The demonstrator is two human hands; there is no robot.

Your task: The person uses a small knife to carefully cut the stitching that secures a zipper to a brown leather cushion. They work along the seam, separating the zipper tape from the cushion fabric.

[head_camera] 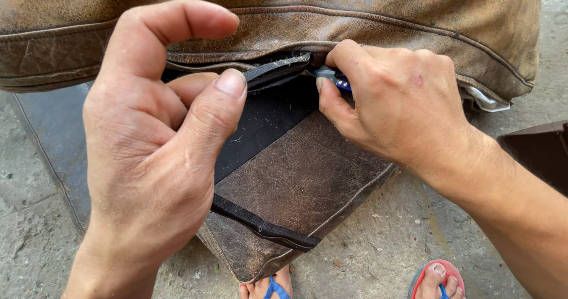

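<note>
Worn brown leather, cracked and scuffed, covers a large cushion (355, 15) that fills the far side of the view and lies on a grey concrete floor (384, 251). A flap of the same leather cover (302, 186) hangs toward the near side, edged by a black zipper strip (260, 227), with black lining (266, 118) showing where the cover gapes. The left hand (157, 151) is in the left and middle of the view, its thumb and forefinger pinched on the black zipper edge (275, 71) at the opening, the other fingers curled in. The right hand (396, 103) is just to the right of it, closed around a small tool with a blue handle (338, 80) and a metal tip, pressed against the seam where the opening meets the cushion. The two hands are near each other, with the gaping seam between them. White stuffing or fabric (488, 100) peeks out at the cushion's right corner. At the near edge are two feet in flip-flops, one with blue straps (273, 287), one red-edged (438, 280).
</note>
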